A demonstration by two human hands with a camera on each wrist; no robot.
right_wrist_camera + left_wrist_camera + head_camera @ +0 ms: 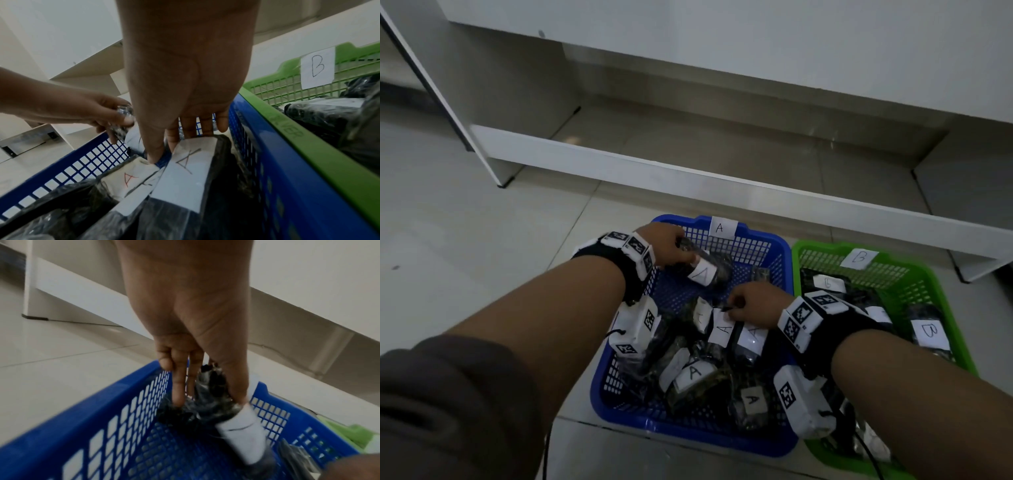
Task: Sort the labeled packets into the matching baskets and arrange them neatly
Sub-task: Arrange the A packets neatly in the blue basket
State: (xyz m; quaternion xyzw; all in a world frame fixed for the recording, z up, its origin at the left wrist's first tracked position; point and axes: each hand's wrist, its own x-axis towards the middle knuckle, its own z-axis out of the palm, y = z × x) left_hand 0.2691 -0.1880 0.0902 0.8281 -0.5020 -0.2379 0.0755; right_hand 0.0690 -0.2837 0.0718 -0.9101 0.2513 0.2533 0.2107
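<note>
- Blue basket (774, 246) sits on the floor with a paper tag marked A on its far wall; a green basket (914, 270) tagged B stands touching it on the right.
- Left hand (666, 245) holds one dark packet (709, 270) by its end, thumb and fingers closed on the crinkled plastic, over the far left part of the blue basket. Its white label reads A, so it matches this basket.
- Right hand (751, 303) pinches the top edge of an A packet (185, 175) in the upright row near the middle of the blue basket, thumb in front and fingers behind.
- More A packets (693, 373) lie loosely at the near end of the blue basket; B packets (928, 334) fill the green one.
- Sorting looks done or nearly so; what remains is mostly tidying.
- Risks from here, as I judge them:
  - the plastic looks slick and the left grip is only at the end, so the packet may slip or swing and land crooked;
  - tugging the pinched packet could tip its neighbours, which lean on each other;
  - a paper label could peel or crease if the fingers drag on it;
  - the two hands work close together and may bump.
</note>
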